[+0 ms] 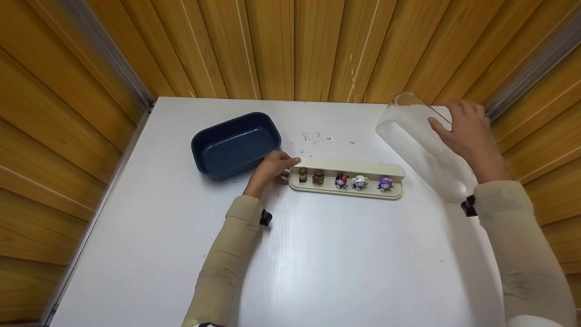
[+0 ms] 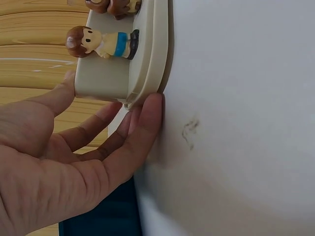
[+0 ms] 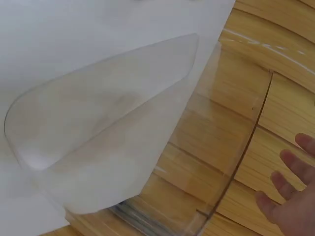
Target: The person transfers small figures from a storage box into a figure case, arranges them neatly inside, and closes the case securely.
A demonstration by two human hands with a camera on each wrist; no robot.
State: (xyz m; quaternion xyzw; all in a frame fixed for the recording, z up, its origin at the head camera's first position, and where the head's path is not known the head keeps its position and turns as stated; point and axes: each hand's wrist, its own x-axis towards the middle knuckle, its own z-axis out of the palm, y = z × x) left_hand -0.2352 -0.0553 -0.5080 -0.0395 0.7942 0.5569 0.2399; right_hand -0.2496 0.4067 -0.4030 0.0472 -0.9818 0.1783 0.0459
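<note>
A long cream display stand (image 1: 349, 165) lies in the middle of the table, with a raised back wall and several small figurines standing along it. My left hand (image 1: 270, 166) holds its left end, thumb against the back wall and fingers at the base. In the left wrist view, a brown-haired figurine (image 2: 120, 45) with a blue band stands nearest that hand. On the right, a clear plastic cover (image 1: 408, 131) lies slanted on the table. Just beside its far rim is my right hand (image 1: 470, 136), fingers spread, and the right wrist view has these fingers (image 3: 290, 162) apart from the cover.
A dark blue rectangular bin (image 1: 231, 156) stands behind and left of the display stand, close to my left hand. The white table (image 1: 345, 259) has dark smudges behind the stand. Wood-patterned panels (image 1: 313, 50) rise around the back and sides.
</note>
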